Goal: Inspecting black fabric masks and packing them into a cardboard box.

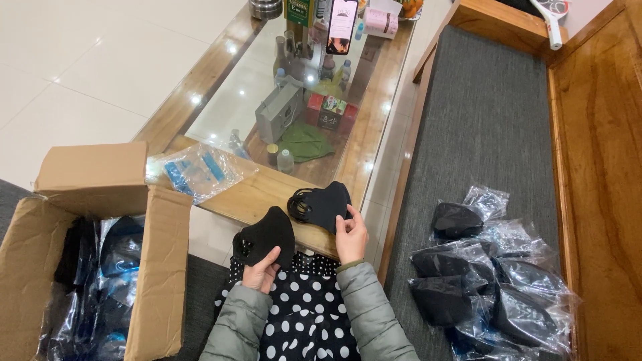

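Black face masks are in both hands: the left hand [262, 271] pinches one black mask [266, 236] by its lower edge, and the right hand [350, 235] is closed on a small stack of black masks [321, 206], both held above the lap at the near edge of the bench [254, 194].

The open cardboard box [80, 220] at the left holds clear bags of dark masks; its depth is shadowed and the count cannot be told. On the grey cushion [481, 120] at the right lies a pile of bagged black masks [491, 274], partly cut off by the lower edge.

A clear plastic bag [200, 170] with blue items lies on the bench. Under its glass top sit boxes and bottles, hard to make out. A lit phone [342, 25] stands at the far end.
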